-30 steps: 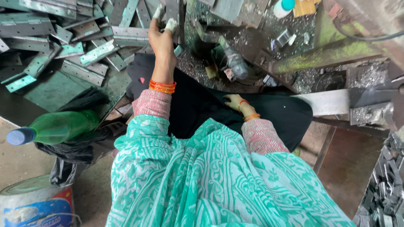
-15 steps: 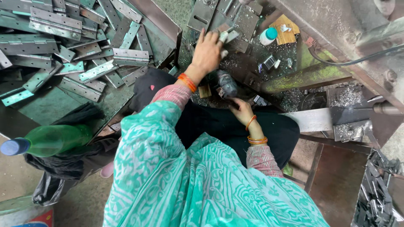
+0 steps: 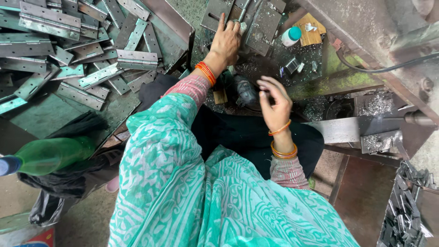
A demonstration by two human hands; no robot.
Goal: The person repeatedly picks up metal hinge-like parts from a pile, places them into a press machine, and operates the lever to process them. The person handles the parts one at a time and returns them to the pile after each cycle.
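Note:
My left hand (image 3: 225,42) reaches forward to the grey metal plates (image 3: 264,25) of a machine bed, fingers closed on a small pale metal piece (image 3: 242,27). Orange bangles ring that wrist. My right hand (image 3: 274,104) hovers lower and to the right above my dark lap, fingers loosely curled and apart, holding nothing. A heap of steel hinges (image 3: 91,59) lies on a tray to the left of my left arm.
A white bottle with a teal cap (image 3: 291,36) stands beside the plates. A green bottle (image 3: 55,155) lies at lower left over a black bag (image 3: 59,183). A flat steel bar (image 3: 340,130) juts in from the right. Small metal parts (image 3: 404,206) pile at bottom right.
My left hand has moved from the hinge heap rightward to the machine plates, carrying the small piece. My right hand has lifted off my lap and opened its fingers.

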